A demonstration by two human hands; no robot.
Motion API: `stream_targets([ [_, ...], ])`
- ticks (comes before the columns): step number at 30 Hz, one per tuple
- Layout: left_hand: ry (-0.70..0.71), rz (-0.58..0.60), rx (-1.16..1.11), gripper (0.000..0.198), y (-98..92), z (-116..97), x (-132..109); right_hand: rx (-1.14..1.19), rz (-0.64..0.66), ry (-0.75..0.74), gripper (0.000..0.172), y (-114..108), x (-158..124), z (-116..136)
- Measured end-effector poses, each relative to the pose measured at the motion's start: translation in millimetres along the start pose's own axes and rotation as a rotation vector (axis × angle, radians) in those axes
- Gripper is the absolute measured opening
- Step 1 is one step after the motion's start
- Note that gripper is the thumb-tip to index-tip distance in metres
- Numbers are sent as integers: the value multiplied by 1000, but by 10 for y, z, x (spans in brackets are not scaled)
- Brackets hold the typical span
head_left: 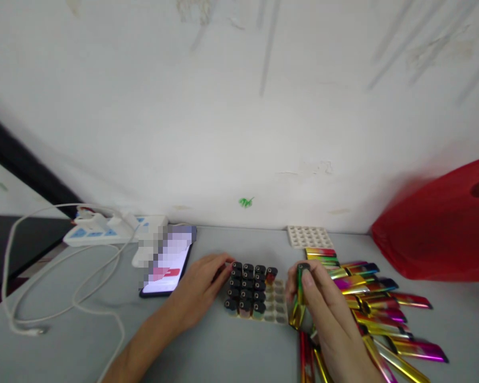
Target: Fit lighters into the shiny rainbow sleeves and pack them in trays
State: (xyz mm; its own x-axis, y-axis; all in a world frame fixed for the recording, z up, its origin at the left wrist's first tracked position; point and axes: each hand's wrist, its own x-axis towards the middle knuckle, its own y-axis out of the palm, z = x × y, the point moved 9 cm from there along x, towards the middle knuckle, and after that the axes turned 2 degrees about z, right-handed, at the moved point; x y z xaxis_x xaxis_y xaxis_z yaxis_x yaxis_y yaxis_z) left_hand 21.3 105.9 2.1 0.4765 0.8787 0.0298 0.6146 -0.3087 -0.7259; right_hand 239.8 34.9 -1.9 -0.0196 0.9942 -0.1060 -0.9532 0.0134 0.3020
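Right of the pale tray (274,306), the right hand (328,306) grasps a shiny stick (299,292) in its fingers. At the tray's left edge, the left hand (199,282) has an unclear grip.

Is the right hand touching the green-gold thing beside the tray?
Touching: the head view shows the right hand gripping the green-gold thing, thumb against it.

The slim, shiny loose sticks (419,349) blend gold, red, magenta and silver; the held, black-ended stick (299,300) shades from green to gold. Black caps (246,283) crowd the off-white pocketed tray (269,320). The plastic power strip (122,231) is white with blue patches, the soft bag (443,234) solid red, the flat tabletop (207,351) plain grey.
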Motion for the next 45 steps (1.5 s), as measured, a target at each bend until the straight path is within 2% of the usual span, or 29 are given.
stream_targets([
  [3, -1, -2, -6, 35, -3, 4, 2, -363, 30, -231, 18, 60, -17, 254],
  [5, 1, -6, -12, 34, -4, 12, 3, -539, 141, -329, 17, 183, -26, 335],
  [8, -4, -12, -14, 34, -4, 29, 3, -710, 253, -404, 22, 282, -39, 351],
  [13, 3, -7, -10, 34, 8, 23, -6, -894, 265, -562, 37, 324, -90, 354],
  [24, -9, -2, -1, 35, 0, 7, 10, -1041, 122, -696, 36, 271, -145, 421],
  [34, 5, -20, -10, 34, -6, 24, 5, -1011, 127, -702, 29, 299, -150, 413],
  [41, -1, -14, -2, 33, -5, 11, 10, -951, 239, -640, 37, 344, -154, 444],
  [45, -6, -5, -11, 35, 1, 3, 10, -935, 204, -632, 36, 321, -129, 432],
])
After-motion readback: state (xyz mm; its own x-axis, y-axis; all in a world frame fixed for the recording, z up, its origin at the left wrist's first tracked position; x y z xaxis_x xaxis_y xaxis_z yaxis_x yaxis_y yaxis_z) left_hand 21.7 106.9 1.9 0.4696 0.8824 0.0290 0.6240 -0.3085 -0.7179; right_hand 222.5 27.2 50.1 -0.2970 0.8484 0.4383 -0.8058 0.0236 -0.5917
